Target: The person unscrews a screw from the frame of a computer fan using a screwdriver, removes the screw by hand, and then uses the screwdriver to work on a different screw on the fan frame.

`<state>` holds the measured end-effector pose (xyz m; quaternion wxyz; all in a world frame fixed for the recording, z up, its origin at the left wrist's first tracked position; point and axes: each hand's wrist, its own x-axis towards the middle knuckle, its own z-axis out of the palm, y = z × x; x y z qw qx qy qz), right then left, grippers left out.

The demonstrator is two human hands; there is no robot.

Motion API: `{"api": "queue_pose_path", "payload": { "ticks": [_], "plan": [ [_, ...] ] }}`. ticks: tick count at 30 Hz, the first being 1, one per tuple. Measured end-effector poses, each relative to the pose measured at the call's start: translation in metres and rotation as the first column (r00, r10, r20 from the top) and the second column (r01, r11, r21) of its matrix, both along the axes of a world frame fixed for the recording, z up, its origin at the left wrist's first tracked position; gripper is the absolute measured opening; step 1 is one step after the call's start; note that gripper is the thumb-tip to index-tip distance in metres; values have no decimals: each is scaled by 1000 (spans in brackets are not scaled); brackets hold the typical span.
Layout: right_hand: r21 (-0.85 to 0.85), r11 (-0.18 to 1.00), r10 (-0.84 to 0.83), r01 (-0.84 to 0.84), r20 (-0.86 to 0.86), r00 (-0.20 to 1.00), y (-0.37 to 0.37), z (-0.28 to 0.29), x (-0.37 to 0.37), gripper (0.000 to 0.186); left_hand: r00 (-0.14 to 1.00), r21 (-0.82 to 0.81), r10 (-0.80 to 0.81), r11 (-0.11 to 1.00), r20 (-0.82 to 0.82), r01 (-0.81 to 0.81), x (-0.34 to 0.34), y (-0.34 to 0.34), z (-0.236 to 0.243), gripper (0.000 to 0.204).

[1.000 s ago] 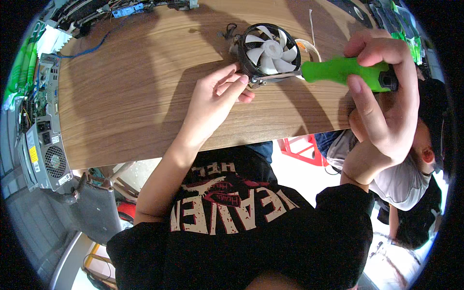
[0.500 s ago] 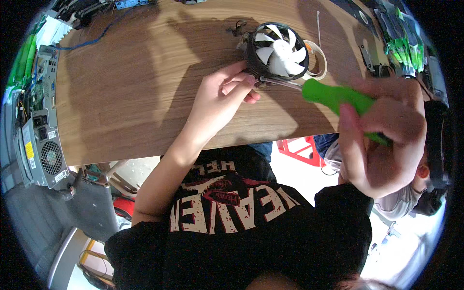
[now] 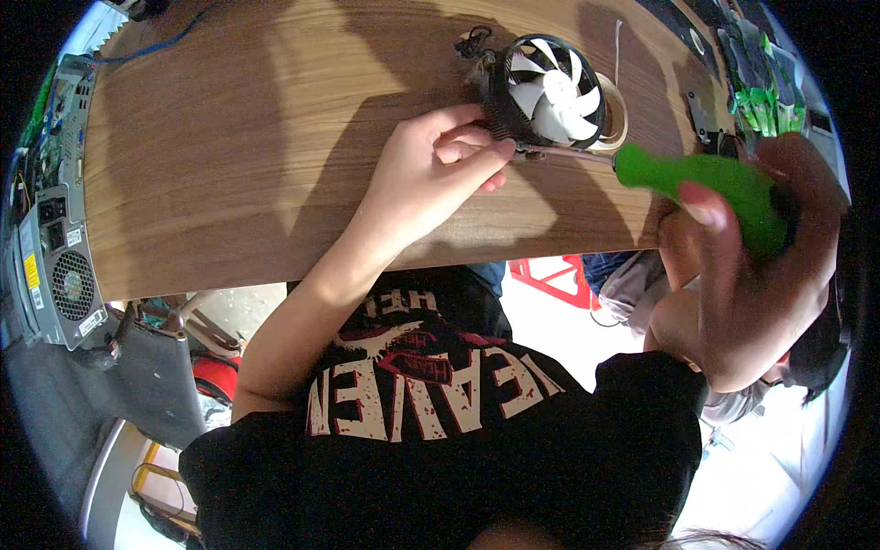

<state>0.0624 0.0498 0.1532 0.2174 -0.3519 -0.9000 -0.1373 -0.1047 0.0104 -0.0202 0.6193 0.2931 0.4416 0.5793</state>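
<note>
A CPU cooler [image 3: 557, 99] with a white-bladed fan in a black round frame stands tilted on the wooden table, its finned side toward my left. My left hand [image 3: 438, 160] grips the cooler's lower left side, thumb near the lower corner. In my right hand [image 3: 770, 298] is a screwdriver [image 3: 701, 183] with a green handle, its thumb and fingers loosely around the grip. The screwdriver's thin shaft runs left along the cooler's lower edge, toward my left thumb. Its tip cannot be clearly made out there.
Behind the cooler lies a roll of tape [image 3: 616, 112], with a dark bundled cable [image 3: 474, 41] at its upper left. An opened computer case [image 3: 64, 247] stands by the table's left edge. Green-ended packages [image 3: 768, 108] lie far right. Another person's knee [image 3: 676, 321] is below right.
The view has shifted, so the table and case sit further left. My right hand's fingers have loosened and turned about the screwdriver handle. My left hand keeps its grip on the cooler.
</note>
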Motion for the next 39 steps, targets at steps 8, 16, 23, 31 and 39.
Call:
{"api": "queue_pose_path", "payload": {
  "ticks": [8, 16, 23, 31, 39],
  "plan": [
    [-303, 837, 493, -455, 56, 868, 37, 27, 31, 32, 998, -20, 17, 1000, -57, -18, 1, 3, -6, 53],
    [-159, 906, 422, -393, 246, 873, 32, 32, 13, 56, 995, 31, 24, 999, -98, -21, 0, 4, -3, 32],
    [-209, 936, 146, -283, -502, 853, 28, -8, 16, 57, 999, 69, 29, 997, 16, -30, 10, 5, -5, 57],
    [-382, 881, 150, -281, -337, 929, 55, -12, 44, 43, 987, -37, -36, 999, -158, 30, 14, -9, 4, 45],
    [-357, 654, 392, -667, -594, 703, 33, -39, 30, 39, 998, -91, 65, 994, 2, -64, -2, -51, -17, 52]
  ]
}}
